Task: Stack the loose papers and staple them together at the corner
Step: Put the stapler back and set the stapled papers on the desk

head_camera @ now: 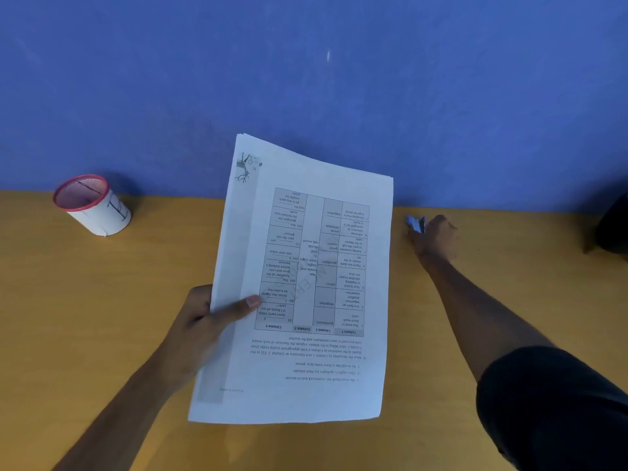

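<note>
A stack of printed papers (306, 368) is lifted above the yellow table (102, 317), tilted, its text upside down to me. My left hand (204, 321) grips the stack's left edge, thumb on top of the top sheet. At the far right of the table, near the wall, a small blue stapler (416, 224) lies under the fingers of my right hand (436, 241). The hand is closed around the stapler, which still looks low at the table surface. Most of the stapler is hidden by the fingers.
A white cup with a red rim (90, 205) stands tilted at the back left of the table. A dark object (611, 229) sits at the right edge. A blue wall (306, 79) rises right behind the table.
</note>
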`<state>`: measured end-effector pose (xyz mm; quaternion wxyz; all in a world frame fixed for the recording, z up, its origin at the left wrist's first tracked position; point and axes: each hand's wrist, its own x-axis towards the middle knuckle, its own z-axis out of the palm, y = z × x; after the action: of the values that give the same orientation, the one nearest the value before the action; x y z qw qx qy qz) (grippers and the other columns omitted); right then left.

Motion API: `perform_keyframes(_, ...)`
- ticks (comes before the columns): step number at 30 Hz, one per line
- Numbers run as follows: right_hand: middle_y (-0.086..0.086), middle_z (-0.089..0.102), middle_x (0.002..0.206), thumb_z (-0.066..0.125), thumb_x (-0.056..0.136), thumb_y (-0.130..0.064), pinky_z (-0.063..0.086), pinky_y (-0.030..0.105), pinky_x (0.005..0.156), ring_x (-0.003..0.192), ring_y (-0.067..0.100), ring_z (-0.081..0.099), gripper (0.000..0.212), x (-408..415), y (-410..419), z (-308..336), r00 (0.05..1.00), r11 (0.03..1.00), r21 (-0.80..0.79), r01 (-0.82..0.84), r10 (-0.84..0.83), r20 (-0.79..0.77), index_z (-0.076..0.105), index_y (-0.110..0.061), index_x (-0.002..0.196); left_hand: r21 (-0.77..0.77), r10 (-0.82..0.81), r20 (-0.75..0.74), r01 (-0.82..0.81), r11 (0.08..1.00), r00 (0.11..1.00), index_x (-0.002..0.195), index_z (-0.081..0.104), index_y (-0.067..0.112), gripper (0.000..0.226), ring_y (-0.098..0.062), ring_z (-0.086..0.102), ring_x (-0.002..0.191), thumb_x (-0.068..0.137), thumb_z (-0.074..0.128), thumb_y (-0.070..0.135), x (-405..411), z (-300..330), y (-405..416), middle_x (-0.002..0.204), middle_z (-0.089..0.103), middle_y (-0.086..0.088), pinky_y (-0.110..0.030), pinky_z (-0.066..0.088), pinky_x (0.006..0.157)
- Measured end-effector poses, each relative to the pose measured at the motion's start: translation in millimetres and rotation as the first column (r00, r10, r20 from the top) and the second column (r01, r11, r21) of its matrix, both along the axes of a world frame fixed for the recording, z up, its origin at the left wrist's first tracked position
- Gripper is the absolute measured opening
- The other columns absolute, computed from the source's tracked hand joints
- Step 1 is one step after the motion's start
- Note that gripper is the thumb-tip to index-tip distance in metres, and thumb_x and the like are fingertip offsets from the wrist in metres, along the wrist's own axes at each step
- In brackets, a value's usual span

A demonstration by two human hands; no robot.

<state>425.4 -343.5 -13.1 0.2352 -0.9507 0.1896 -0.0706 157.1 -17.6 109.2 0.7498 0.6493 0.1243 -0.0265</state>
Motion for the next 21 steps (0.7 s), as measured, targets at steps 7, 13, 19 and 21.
perform_keyframes(7,0.010,0.072,0.093,0.042,0.097,-0.059,0.053,0.035,0.074,0.082,0.021,0.066,0.060,-70.6,42.2,49.7,0.971,0.750,0.631,-0.201,0.070,0.227,0.069,-0.006,0.096,-0.010,-0.020,0.001,0.020,1.000,1.000,0.103,0.076,0.005,0.024,-0.032,0.074,0.098,0.081,0.076,0.014,-3.2,-1.8,6.6,0.109,0.076,-0.013,-0.038,0.062,0.079)
perform_keyframes(13,0.006,0.072,0.122,0.020,0.099,-0.062,0.050,0.038,0.096,0.115,0.023,0.067,0.067,-185.1,64.3,106.8,0.838,0.251,0.943,-0.218,0.543,0.050,0.065,-0.021,0.126,-0.042,0.014,0.013,-0.014,0.999,1.000,0.109,0.071,0.001,0.026,-0.031,0.074,0.098,0.086,0.060,0.004,-0.1,6.2,7.3,0.109,0.076,-0.013,-0.038,0.062,0.079)
perform_keyframes(19,0.002,0.073,0.121,0.060,0.098,-0.017,0.058,0.029,0.084,0.110,0.023,0.071,0.030,-246.7,68.7,116.2,0.817,0.243,0.920,-0.307,0.562,0.125,0.060,-0.012,0.128,-0.022,0.026,0.011,-0.026,0.999,1.000,0.111,0.071,0.002,0.025,-0.027,0.074,0.098,0.088,0.062,0.003,4.5,4.7,14.6,0.108,0.077,-0.009,-0.033,0.061,0.078)
perform_keyframes(21,0.000,0.072,0.122,0.054,0.100,-0.010,0.057,0.033,0.090,0.112,0.022,0.069,0.028,-255.3,75.0,107.4,0.837,0.314,0.884,-0.347,0.529,0.141,0.059,-0.012,0.128,-0.010,0.020,-0.009,-0.020,1.000,1.000,0.109,0.072,0.003,0.023,-0.025,0.074,0.097,0.089,0.061,0.001,5.3,1.1,17.0,0.106,0.078,-0.007,-0.030,0.061,0.075)
